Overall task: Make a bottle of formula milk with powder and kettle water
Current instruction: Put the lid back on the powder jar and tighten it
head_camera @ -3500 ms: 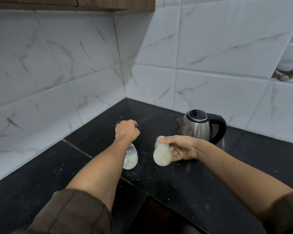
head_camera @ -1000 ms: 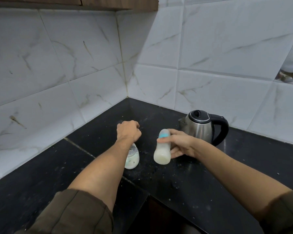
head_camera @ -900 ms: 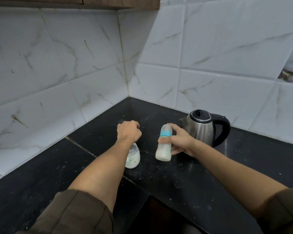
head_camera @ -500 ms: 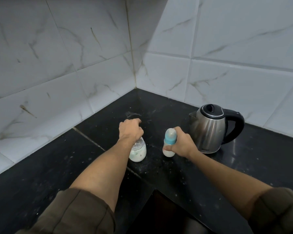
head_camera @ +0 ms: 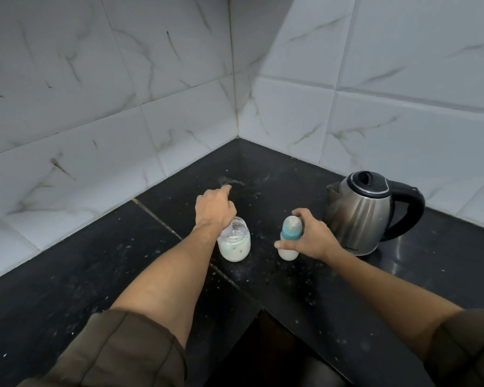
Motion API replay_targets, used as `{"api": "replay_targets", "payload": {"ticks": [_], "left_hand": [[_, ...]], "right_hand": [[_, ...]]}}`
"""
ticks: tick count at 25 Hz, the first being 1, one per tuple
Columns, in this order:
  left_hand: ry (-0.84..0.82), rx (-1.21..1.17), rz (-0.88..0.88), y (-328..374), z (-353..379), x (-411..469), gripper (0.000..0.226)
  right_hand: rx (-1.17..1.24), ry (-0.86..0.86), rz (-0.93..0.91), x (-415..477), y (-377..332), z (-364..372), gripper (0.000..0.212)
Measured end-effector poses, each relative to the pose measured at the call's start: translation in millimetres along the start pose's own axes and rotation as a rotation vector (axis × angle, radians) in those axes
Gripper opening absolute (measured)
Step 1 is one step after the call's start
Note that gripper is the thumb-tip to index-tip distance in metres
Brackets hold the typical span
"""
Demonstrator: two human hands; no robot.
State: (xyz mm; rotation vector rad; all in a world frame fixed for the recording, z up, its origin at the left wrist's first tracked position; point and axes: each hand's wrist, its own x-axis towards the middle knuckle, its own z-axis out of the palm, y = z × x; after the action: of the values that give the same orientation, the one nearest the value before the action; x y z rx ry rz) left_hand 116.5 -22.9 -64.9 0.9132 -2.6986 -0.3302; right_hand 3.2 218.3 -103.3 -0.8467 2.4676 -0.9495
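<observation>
A baby bottle [head_camera: 289, 251] full of white milk, with a blue collar and teat, stands upright on the black counter [head_camera: 291, 289]. My right hand [head_camera: 312, 237] is spread loosely around it, thumb in front and index finger arched over the teat, not gripping. To the left stands a clear powder jar [head_camera: 235, 247] holding white powder. My left hand [head_camera: 214, 208] hovers just behind and above the jar's top, fingers loosely curled and holding nothing. A steel kettle [head_camera: 359, 216] with a black lid and handle stands to the right of the bottle.
White marble-look tiled walls [head_camera: 151, 121] meet in a corner behind the counter. Powder specks dot the dark surface. The counter's inner edge drops away at the bottom centre [head_camera: 263, 344].
The right hand tipped the bottle upright, set it down on the counter and loosened its grip. The left hand lifted off the jar's top. The view tilted downward.
</observation>
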Motion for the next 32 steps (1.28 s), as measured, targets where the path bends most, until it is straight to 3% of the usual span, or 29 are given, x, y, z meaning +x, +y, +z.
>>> {"api": "replay_targets", "payload": {"ticks": [2, 6, 10, 13, 17, 26, 32], "left_hand": [[0.005, 0.012, -0.008, -5.2, -3.7, 2.4, 0.050], [0.017, 0.030, -0.046, -23.9, -15.3, 7.7, 0.045], [0.020, 0.009, -0.099, -49.0, -25.5, 10.5, 0.046], [0.012, -0.016, -0.144, -72.5, -26.2, 13.7, 0.048], [-0.045, -0.034, -0.172, -97.5, -15.5, 24.0, 0.048], [-0.145, -0.053, -0.206, -118.0, 21.6, 48.4, 0.048], [-0.185, -0.036, -0.232, -122.5, 31.7, 54.7, 0.046]], "right_hand": [[0.072, 0.117, -0.037, -3.9, -12.8, -13.8, 0.096], [0.095, 0.380, -0.200, 16.0, -64.0, -28.3, 0.059], [-0.160, 0.126, -0.244, 64.4, -130.0, -10.5, 0.032], [-0.340, -0.096, -0.218, 97.1, -162.2, 22.8, 0.043], [-0.491, -0.247, -0.174, 130.8, -175.6, 63.6, 0.059], [-0.802, -0.468, -0.082, 168.8, -168.1, 124.9, 0.082], [-0.934, -0.534, -0.079, 178.0, -166.5, 145.1, 0.085]]}}
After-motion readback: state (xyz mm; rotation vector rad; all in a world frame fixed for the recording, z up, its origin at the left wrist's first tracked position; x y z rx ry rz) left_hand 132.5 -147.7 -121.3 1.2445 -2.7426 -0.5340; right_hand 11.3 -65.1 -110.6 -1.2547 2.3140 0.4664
